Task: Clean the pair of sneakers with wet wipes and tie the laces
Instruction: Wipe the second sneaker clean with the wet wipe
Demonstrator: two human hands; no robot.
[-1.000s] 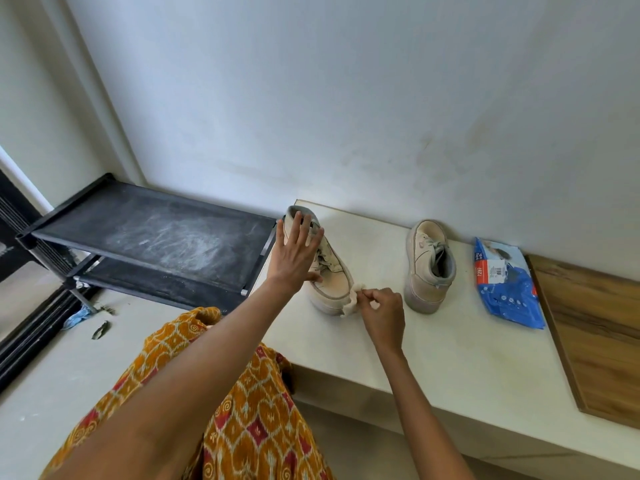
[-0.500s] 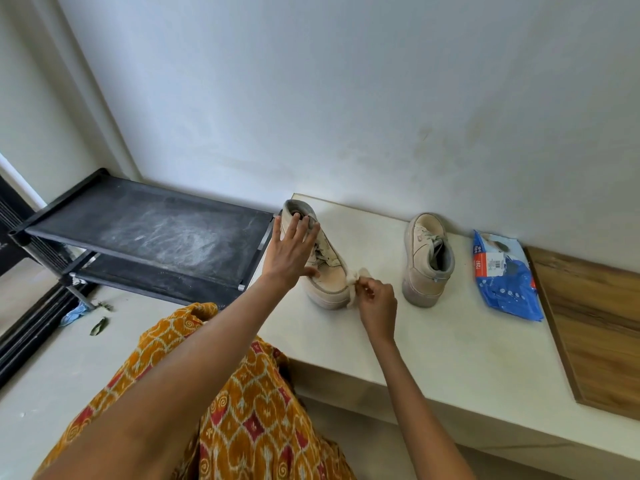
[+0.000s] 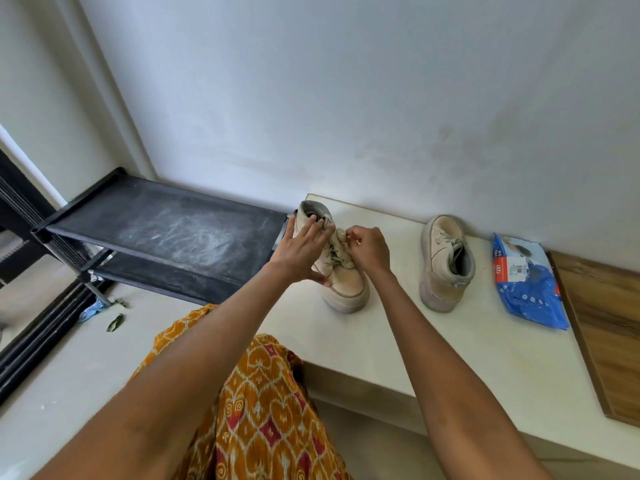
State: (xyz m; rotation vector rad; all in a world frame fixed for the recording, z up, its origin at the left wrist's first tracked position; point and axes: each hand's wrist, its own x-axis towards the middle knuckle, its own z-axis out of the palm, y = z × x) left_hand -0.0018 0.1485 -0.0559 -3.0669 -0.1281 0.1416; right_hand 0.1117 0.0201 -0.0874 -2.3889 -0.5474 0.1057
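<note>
Two beige sneakers stand on a cream ledge (image 3: 398, 348) against the wall. The left sneaker (image 3: 346, 282) points its toe toward me. My left hand (image 3: 304, 251) grips its left side, thumb low near the sole, fingers over the collar. My right hand (image 3: 369, 249) is over the tongue and laces, pinching a small crumpled pale wet wipe (image 3: 341, 233) against them. The right sneaker (image 3: 445, 265) stands apart with its heel toward me and its laces loose. A blue wet wipes pack (image 3: 528, 282) lies flat to its right.
A dusty black shoe rack (image 3: 166, 233) stands left of the ledge, close to the left sneaker. A wooden board (image 3: 602, 323) lies at the ledge's right end. My orange patterned garment (image 3: 249, 403) is below. Leaves and a blue scrap lie on the floor at left.
My right hand has moved with the wipe from the left sneaker's toe up to its tongue and laces. My left hand has shifted to hold the sneaker's side.
</note>
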